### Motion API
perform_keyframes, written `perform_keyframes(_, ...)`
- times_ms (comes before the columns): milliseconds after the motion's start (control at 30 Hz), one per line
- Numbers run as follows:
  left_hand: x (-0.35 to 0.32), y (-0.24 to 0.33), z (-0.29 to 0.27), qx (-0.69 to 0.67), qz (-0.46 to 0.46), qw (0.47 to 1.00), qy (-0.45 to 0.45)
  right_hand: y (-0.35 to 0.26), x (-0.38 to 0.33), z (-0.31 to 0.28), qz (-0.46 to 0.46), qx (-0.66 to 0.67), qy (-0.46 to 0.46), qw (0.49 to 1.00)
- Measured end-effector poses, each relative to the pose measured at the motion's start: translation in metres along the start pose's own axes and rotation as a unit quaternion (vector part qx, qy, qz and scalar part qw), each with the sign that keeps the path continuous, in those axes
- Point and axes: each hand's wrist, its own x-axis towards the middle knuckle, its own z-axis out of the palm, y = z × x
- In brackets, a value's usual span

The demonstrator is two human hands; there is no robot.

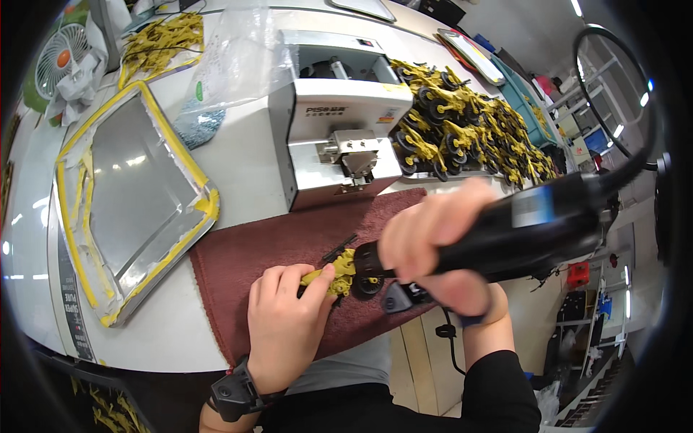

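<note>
My left hand [283, 317] is closed around a yellow toy part [333, 273] on the maroon cloth [253, 252] at the bench's near edge; my right hand [433, 245] grips the black power screwdriver [527, 227], tip at it. I judge I'm fastening it, so next comes steadying

From my remote seat I see a white desk [238, 155] with a rounded front edge, a maroon towel [245, 256] spread across its near part. A white boxy machine [328, 123] sits behind the towel, and left of it lies a shallow metal tray [133, 191] edged with yellow tape. A small fan [61, 58] stands at the far left corner — a clear plastic bag [231, 58] lies near it. To the right, a heap of yellow-and-black parts [469, 126] crowds the desk. Beyond, bright ceiling strips [576, 7] light the room — shelving at the right is too blurred to read.
</note>
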Motion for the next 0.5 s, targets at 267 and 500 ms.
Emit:
perform_keyframes(267,-0.002,-0.003,0.003,-0.017,0.014,1.000,0.012,-0.024,0.064,-0.032,-0.148,0.036,0.010,0.988)
perform_keyframes(500,-0.001,-0.002,0.001,-0.015,0.013,1.000,-0.001,0.001,0.076,-0.020,-0.143,0.017,0.114,0.983)
